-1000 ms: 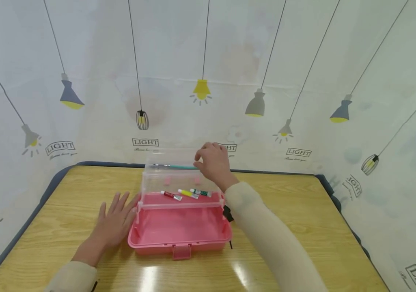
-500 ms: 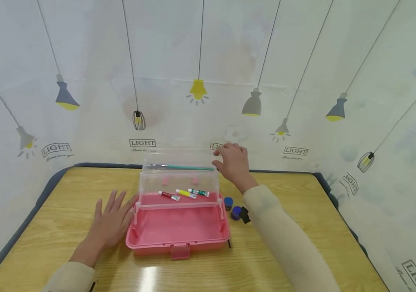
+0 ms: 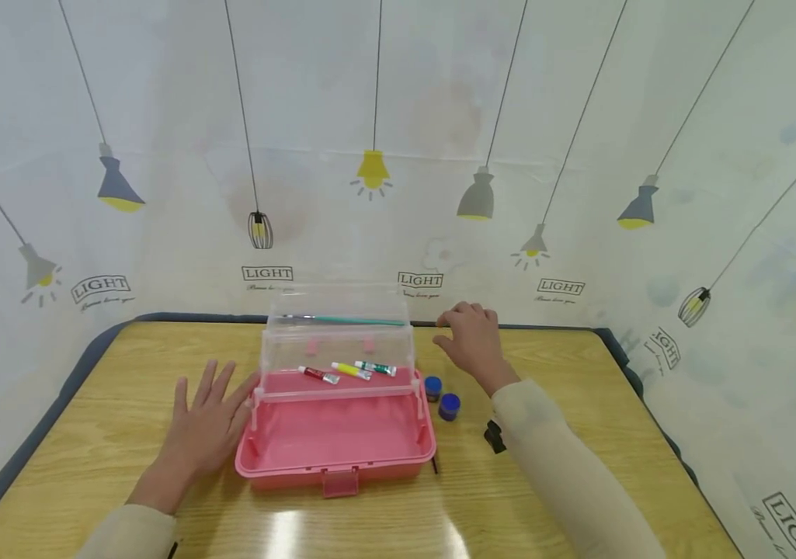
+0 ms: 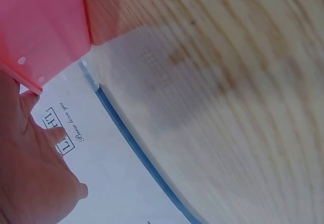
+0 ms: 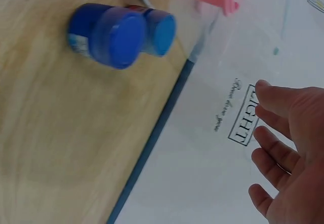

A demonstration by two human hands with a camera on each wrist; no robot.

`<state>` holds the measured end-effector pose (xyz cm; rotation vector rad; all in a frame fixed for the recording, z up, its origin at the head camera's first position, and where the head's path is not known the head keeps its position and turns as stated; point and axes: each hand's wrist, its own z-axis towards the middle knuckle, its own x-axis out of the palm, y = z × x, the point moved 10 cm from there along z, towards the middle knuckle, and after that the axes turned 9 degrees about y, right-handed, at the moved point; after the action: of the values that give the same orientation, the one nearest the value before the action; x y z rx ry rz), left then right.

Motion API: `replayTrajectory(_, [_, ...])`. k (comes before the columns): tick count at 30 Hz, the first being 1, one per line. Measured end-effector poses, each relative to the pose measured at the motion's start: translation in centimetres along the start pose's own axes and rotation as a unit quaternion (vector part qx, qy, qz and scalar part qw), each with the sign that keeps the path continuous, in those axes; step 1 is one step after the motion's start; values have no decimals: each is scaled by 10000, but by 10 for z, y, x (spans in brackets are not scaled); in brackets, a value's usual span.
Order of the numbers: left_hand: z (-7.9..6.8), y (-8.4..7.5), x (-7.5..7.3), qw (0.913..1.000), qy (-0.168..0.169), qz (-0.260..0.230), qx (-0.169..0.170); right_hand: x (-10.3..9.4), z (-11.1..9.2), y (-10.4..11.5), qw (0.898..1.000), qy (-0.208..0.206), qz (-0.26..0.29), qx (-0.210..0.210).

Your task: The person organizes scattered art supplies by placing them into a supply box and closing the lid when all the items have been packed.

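Observation:
A pink plastic box (image 3: pixel 335 435) stands with its clear lid (image 3: pixel 338 349) raised at the back. A teal-handled paintbrush (image 3: pixel 359 320) lies across the upper clear part. Red (image 3: pixel 318 376), yellow (image 3: pixel 351 371) and green (image 3: pixel 375 369) paint tubes lie in the section below. My left hand (image 3: pixel 202 427), fingers spread, touches the box's left side; in the left wrist view its fingertips meet the pink edge (image 4: pixel 23 77). My right hand (image 3: pixel 474 341) hovers right of the lid, fingers loosely bent, holding nothing. Two blue-capped jars (image 3: pixel 432 388) (image 5: pixel 119 36) stand just right of the box.
A thin dark stick (image 3: pixel 434 464) shows at the box's right front side. A small black device (image 3: pixel 494 437) sits at my right wrist. The wooden table (image 3: pixel 565 404) meets a printed lamp-pattern sheet (image 3: pixel 342 210) along a dark blue edge (image 3: pixel 188 317).
My right hand has moved right and slightly down, away from the lid and brush, uncovering the blue-capped jars. The left hand stays against the box. The view has shifted slightly.

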<state>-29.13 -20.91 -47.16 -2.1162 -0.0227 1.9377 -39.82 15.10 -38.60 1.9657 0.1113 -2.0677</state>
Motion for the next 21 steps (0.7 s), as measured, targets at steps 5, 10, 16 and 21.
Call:
replayTrajectory(5, [0,-3,-2,9998,-85,152,56,18,-8,-10,9998,139,-146,0])
replayTrajectory(10, [-2,-5,-7,9991,-356,216,121,30,-13,-16,9996,217,-136,84])
replayTrajectory(16, [-3,-1,-11,9968,-689,388,108,39,-17,-17,9992,371,-143,91])
replayTrajectory(21, [-6,8,-14,9959,-784,451,38,43,-21,-15,9994,344,-101,26])
